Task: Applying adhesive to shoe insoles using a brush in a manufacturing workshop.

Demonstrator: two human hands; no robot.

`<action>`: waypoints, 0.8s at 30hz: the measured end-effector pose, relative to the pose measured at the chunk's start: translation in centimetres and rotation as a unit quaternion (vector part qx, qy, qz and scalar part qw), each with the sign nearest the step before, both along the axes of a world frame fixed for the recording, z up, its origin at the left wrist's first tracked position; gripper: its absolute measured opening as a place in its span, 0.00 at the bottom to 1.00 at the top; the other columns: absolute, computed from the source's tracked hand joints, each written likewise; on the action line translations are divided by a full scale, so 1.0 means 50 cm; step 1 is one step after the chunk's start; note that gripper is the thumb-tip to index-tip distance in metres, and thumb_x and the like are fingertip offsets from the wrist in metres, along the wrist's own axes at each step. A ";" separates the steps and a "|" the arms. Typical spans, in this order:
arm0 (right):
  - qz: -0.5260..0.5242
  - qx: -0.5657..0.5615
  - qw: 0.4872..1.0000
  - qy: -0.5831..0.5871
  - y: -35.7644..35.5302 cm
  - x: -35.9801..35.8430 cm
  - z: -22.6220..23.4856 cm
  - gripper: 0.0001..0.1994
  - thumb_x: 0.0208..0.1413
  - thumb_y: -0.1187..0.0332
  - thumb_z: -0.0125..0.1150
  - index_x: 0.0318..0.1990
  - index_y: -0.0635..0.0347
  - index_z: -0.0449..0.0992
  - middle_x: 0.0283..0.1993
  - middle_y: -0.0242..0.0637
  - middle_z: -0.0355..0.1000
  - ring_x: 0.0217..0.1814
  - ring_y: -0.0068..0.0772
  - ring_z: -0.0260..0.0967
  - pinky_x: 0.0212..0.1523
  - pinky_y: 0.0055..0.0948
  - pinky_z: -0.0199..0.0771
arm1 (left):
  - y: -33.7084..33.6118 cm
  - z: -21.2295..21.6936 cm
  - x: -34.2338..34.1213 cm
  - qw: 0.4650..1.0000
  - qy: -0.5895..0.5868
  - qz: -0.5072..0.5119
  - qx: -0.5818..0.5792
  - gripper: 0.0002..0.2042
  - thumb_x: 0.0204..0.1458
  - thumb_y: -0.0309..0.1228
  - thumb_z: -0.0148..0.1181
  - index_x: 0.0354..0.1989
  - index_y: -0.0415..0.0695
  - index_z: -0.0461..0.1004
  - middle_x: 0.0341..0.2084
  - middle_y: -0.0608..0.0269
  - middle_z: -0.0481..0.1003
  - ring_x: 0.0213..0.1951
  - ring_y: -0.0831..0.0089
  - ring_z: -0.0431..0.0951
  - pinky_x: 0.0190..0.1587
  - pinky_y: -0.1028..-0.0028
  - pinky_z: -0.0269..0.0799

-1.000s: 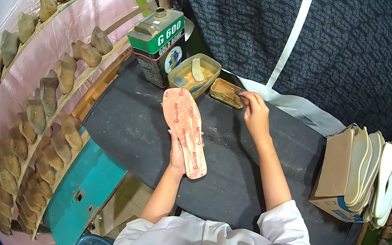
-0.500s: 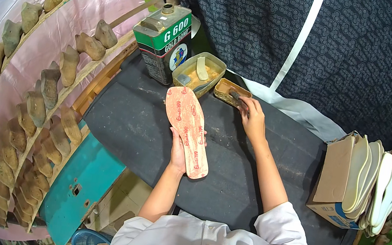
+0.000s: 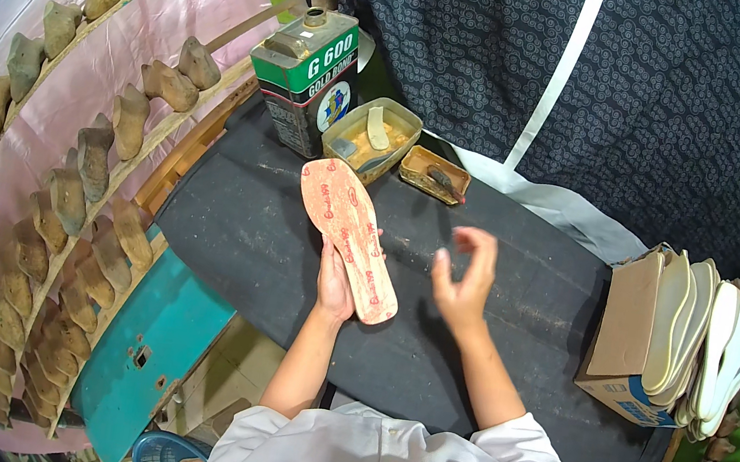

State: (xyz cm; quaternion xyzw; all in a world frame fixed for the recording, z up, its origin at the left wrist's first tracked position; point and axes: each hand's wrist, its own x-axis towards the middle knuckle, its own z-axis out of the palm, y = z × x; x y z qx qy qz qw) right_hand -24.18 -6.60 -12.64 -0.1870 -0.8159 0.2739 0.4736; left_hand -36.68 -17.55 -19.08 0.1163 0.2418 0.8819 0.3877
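Observation:
My left hand (image 3: pixel 336 285) grips a tan, sole-shaped insole board (image 3: pixel 347 223) with red printing, holding it above the dark tabletop by its narrower part. To the right, my right hand (image 3: pixel 466 287) is raised over the table with thumb and fingers apart and nothing between them. Beyond it, a short dark tool (image 3: pixel 439 180), whose kind I cannot make out, lies in a small yellowish tray (image 3: pixel 407 180) of brown paste. Beside that stands a larger tub (image 3: pixel 336 147) with tan residue and a pale flat scraper-like piece (image 3: pixel 377 128) inside.
A green and black metal can (image 3: pixel 301 80) stands at the back left of the black-covered table (image 3: pixel 518 252). At the right, a cardboard box (image 3: pixel 625 333) holds several pale soles (image 3: pixel 717 355). Racks of wooden shoe lasts (image 3: pixel 130 122) line the left side. A patterned dark curtain (image 3: pixel 670 113) hangs behind.
My right hand has let go of the dark tool, leaving it in the small tray, and has drawn back toward me. The insole board has tilted slightly in my left hand.

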 end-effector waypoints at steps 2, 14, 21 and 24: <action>0.084 -0.098 0.990 -0.061 -0.057 0.004 -0.008 0.26 0.42 0.70 0.61 0.51 0.64 0.62 0.46 0.46 0.62 0.47 0.38 0.64 0.43 0.30 0.67 | -0.002 0.002 0.004 1.000 -0.006 0.015 0.001 0.29 0.58 0.53 0.28 0.59 0.43 0.55 0.49 0.52 0.67 0.41 0.66 0.72 0.46 0.67 0.69; 0.273 -0.075 0.940 -0.189 -0.292 -0.024 0.006 0.38 0.35 0.65 0.70 0.56 0.63 0.58 0.49 0.48 0.61 0.50 0.48 0.64 0.47 0.35 0.68 | -0.269 0.048 0.073 0.979 0.005 0.200 0.039 0.27 0.59 0.49 0.33 0.63 0.47 0.46 0.59 0.53 0.54 0.57 0.63 0.61 0.58 0.63 0.58; 0.372 0.025 0.911 -0.177 -0.493 -0.030 -0.040 0.35 0.32 0.69 0.70 0.53 0.63 0.61 0.44 0.46 0.64 0.45 0.47 0.65 0.44 0.37 0.67 | -0.518 0.029 0.164 0.942 0.010 0.334 0.003 0.27 0.61 0.39 0.34 0.65 0.53 0.33 0.62 0.58 0.47 0.62 0.64 0.50 0.62 0.61 0.50; 0.426 0.035 0.881 -0.203 -0.582 -0.005 -0.050 0.34 0.32 0.71 0.69 0.53 0.64 0.61 0.44 0.47 0.64 0.46 0.48 0.64 0.46 0.38 0.65 | -0.616 0.000 0.226 0.915 -0.007 0.403 -0.017 0.27 0.61 0.39 0.36 0.65 0.52 0.35 0.61 0.59 0.49 0.61 0.64 0.52 0.61 0.62 0.50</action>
